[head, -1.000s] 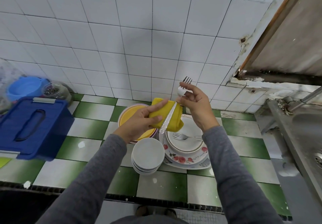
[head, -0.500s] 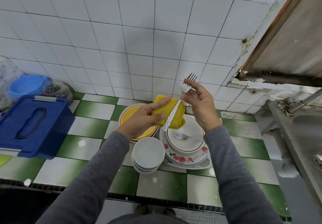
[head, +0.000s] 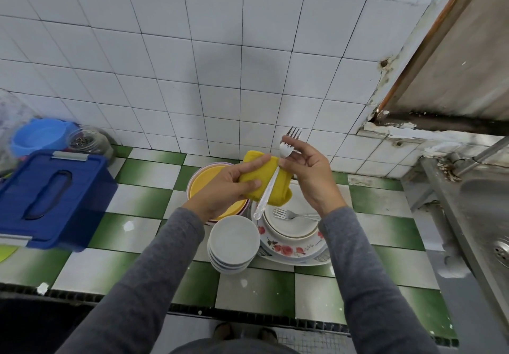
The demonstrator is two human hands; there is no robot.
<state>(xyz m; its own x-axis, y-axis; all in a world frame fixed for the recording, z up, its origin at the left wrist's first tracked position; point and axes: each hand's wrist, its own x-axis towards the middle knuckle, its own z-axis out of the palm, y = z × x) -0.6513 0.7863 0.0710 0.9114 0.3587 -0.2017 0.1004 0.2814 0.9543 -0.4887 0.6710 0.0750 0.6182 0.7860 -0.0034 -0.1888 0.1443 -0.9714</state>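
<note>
wiping looks about midway: at frame centre the left grip (head: 228, 185) curls round a soft folded yellow cloth (head: 278, 191) wrapped on a slim shiny metal handle (head: 261, 205), while the right grip (head: 311, 171) pinches the fork (head: 293, 133) and spoon (head: 284, 150) heads just above. another fork (head: 289, 214) lies on the glossy flowered plates (head: 286, 250) below, probably yet to be wiped.

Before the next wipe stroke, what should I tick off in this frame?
1. Left hand grips the yellow cloth: ok.
2. Right hand pinches the fork and spoon near their heads: ok.
3. Cutlery handle lies against the cloth, tip poking out below: ok.
4. Handle dry: cannot tell.
5. Top plate below has room beside the second fork: ok.
</note>
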